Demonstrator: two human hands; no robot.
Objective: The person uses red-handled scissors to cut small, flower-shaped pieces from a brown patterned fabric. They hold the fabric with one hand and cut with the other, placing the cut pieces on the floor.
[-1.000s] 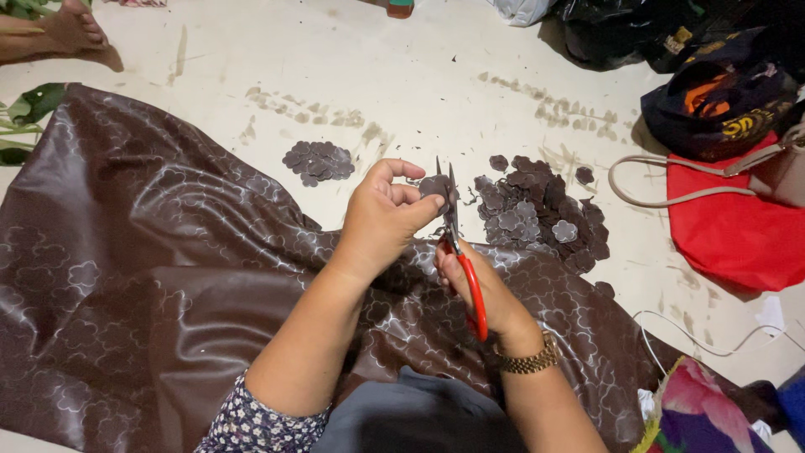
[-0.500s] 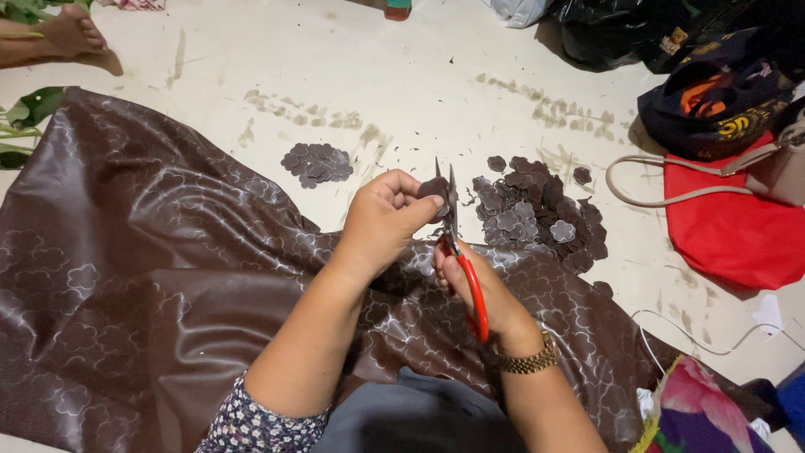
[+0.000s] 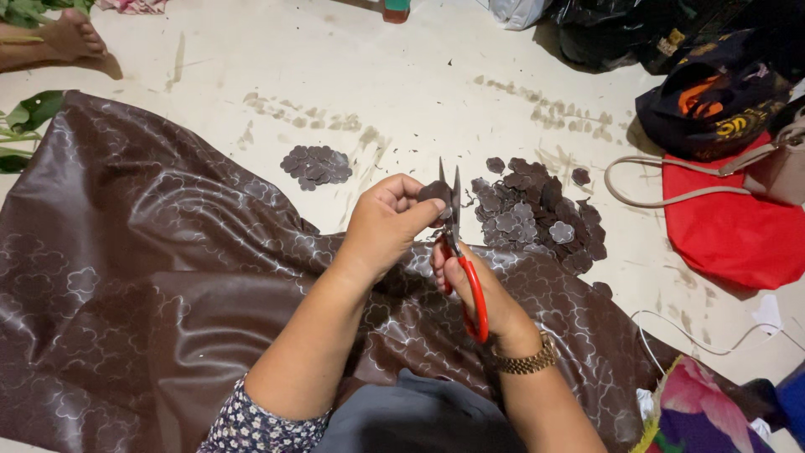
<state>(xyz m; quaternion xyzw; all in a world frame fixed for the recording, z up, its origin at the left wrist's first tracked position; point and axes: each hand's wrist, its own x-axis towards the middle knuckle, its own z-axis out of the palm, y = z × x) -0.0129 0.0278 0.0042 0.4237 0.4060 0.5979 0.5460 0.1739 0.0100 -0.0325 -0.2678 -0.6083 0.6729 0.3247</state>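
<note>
Left hand: your left hand [image 3: 387, 220] pinches a small dark-brown fabric cutout [image 3: 434, 191].
Right hand: your right hand [image 3: 475, 289] grips red-handled scissors [image 3: 458, 243], blades at the cutout.
Beneath: glossy brown patterned cloth [image 3: 168, 277].

Left hand [image 3: 387, 225] pinches a small brown cut-out [image 3: 434, 192] between red-handled scissors [image 3: 459, 252] blades; right hand [image 3: 474, 285] grips the handles; brown patterned sheet [image 3: 151, 285] beneath; pile of cut-outs [image 3: 537, 214] on floor [image 3: 419, 84].

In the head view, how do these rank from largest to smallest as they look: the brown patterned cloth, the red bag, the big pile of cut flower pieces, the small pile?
1. Brown patterned cloth
2. Red bag
3. Big pile of cut pieces
4. Small pile

The red bag is partly cut off by the frame edge.
</note>
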